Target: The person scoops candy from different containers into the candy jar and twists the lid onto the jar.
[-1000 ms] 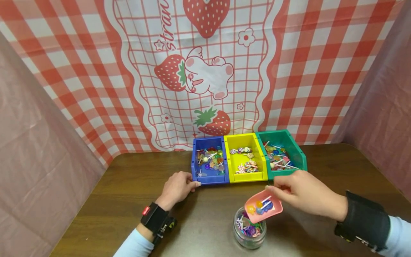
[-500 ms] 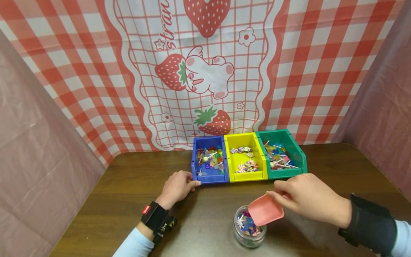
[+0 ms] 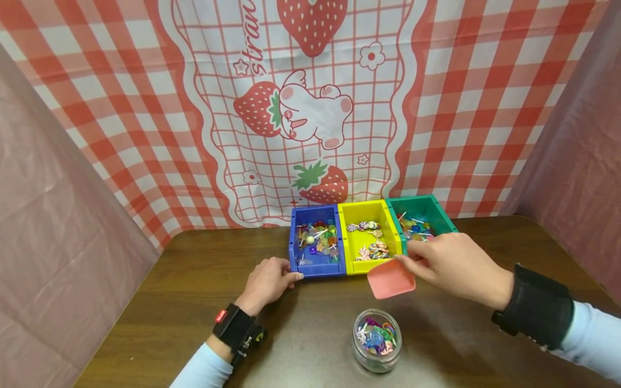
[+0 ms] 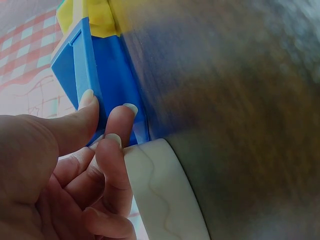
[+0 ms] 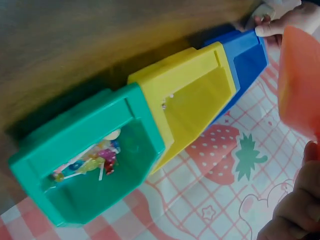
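Note:
My right hand (image 3: 453, 267) pinches a pink scoop (image 3: 392, 279) by its handle end, in front of the yellow bin (image 3: 372, 267). The scoop's bowl shows no candy in the head view. Nearer to me stands a round glass jar (image 3: 377, 362), holding small colourful candies and lollipops. My left hand (image 3: 267, 285) grips the front left corner of the blue bin (image 3: 320, 269); in the left wrist view the thumb lies on its rim (image 4: 86, 65). Behind my right hand, part of the green bin (image 3: 429, 207) is hidden.
The three bins stand side by side on a brown wooden table (image 3: 194, 269), each with small candies inside. A red and white checked cloth (image 3: 466, 108) with strawberries hangs behind them. Pink curtains (image 3: 63, 215) flank both sides.
The scoop tipped over the jar and its candies went in. My right hand then moved it away from the jar, toward the bins. My left hand stayed put.

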